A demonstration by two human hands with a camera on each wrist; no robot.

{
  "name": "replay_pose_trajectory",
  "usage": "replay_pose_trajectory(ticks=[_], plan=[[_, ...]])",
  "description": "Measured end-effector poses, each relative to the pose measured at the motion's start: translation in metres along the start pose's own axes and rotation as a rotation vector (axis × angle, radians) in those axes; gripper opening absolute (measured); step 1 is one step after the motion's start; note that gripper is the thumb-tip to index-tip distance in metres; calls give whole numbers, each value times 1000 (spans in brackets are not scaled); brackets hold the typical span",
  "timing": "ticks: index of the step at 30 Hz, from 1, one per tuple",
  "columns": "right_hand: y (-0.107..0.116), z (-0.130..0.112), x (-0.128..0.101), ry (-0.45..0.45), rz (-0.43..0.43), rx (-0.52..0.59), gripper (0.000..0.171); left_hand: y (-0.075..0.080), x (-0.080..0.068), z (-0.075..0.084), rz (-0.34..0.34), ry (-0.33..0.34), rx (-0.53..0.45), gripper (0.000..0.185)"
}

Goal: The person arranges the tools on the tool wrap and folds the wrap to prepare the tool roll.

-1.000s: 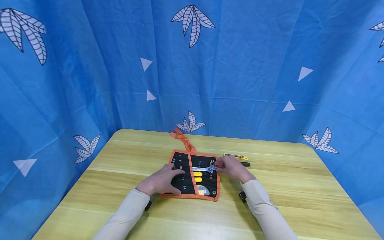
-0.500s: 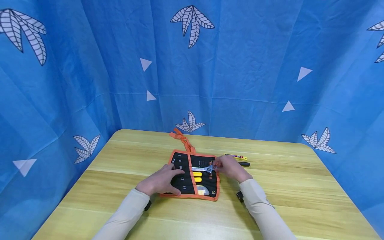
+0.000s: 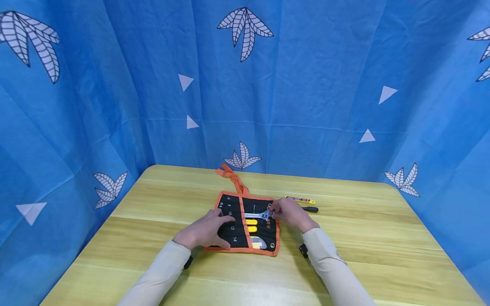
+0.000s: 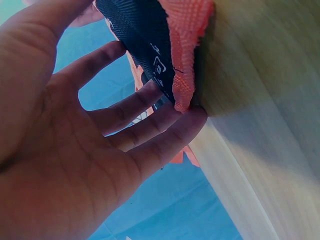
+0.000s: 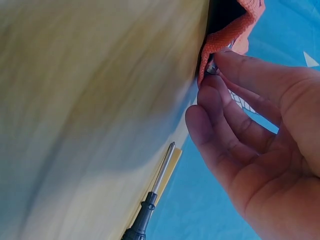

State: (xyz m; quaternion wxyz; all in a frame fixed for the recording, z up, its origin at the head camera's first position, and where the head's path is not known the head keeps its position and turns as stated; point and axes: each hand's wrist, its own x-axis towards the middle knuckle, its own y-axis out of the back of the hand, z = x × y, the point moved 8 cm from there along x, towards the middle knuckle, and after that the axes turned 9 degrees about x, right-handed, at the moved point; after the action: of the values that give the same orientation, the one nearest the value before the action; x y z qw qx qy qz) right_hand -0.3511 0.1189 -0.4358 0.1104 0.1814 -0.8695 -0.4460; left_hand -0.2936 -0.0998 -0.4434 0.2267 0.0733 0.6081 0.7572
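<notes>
A black tool roll [image 3: 260, 244] with orange edging lies on the table, its printed pocket panel on the left. In the head view, an adjustable wrench [image 3: 255, 215] lies across it with the handle inside a pocket. My right hand [image 3: 292, 214] pinches the wrench's head, close to the roll's orange edge [image 5: 220, 39] in the right wrist view. My left hand [image 3: 204, 229] rests spread on the pocket panel, fingertips [image 4: 192, 120] at the roll's edge. Two yellow handles [image 3: 251, 225] and a grey-and-yellow tool [image 3: 258, 242] stick out of pockets.
Right of the roll lie a screwdriver [image 5: 159, 177] with a black handle and a slim yellow packet [image 3: 306, 200]. Orange tie straps [image 3: 236, 180] trail off the roll's far side. A blue curtain [image 3: 325, 85] hangs behind the wooden table [image 3: 363, 238].
My right hand has moved slightly left, and the wrench has slid a little further into its pocket. The left hand keeps its place on the roll.
</notes>
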Motion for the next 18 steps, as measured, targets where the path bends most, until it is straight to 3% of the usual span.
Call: replay_pose_trajectory(ticks=[18], plan=[[-9, -5, 6, -34, -15, -6, 13, -2, 0, 0, 7, -7, -1, 74]])
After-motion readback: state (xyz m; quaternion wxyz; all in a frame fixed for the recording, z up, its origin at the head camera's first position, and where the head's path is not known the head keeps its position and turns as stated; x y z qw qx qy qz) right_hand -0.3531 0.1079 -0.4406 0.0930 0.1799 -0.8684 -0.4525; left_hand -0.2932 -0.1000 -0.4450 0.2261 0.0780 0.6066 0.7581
